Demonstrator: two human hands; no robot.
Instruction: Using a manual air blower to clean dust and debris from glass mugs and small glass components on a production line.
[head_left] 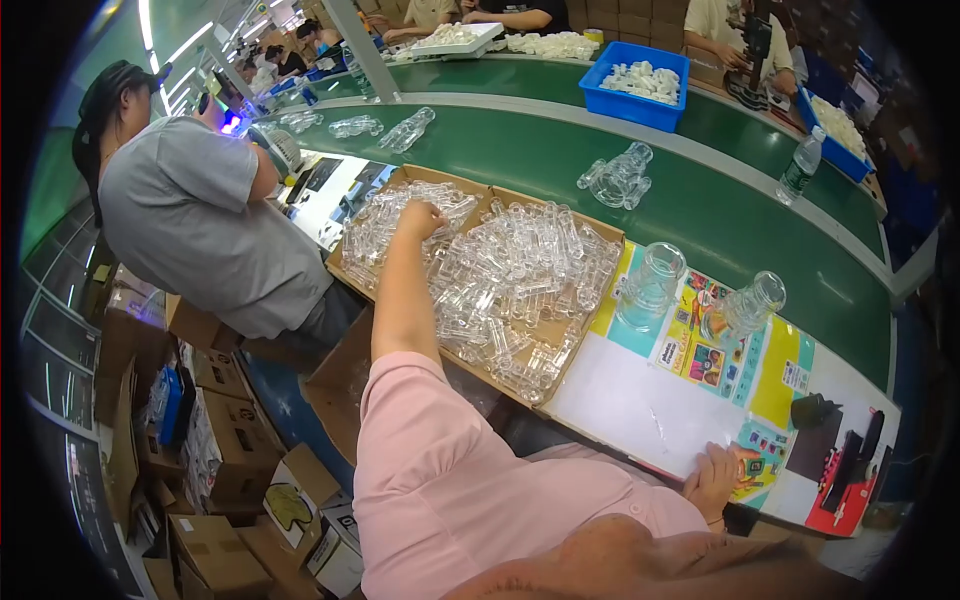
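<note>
My left hand (422, 217) reaches across into a cardboard tray (590, 350) heaped with clear plastic pieces (515, 255). Its fingers are curled closed down at the pile, and what they hold is hidden. At the near edge of the work surface rests my right hand (710, 482), fingers stretched out beside a printed sheet. A thin clear piece (657, 415) lies on the white paper (620, 390) left of it. Beyond the paper stand two clear flared plastic bodies, one (655, 285) beside the tray and another (750, 305) farther right.
Clear assemblies (617, 177) sit on the green conveyor (500, 150). Past it is a blue bin (635, 85) of white parts, with a water bottle (800, 165) to the right. A co-worker in grey (200, 210) stands left. Cardboard boxes (235, 450) crowd the lower left.
</note>
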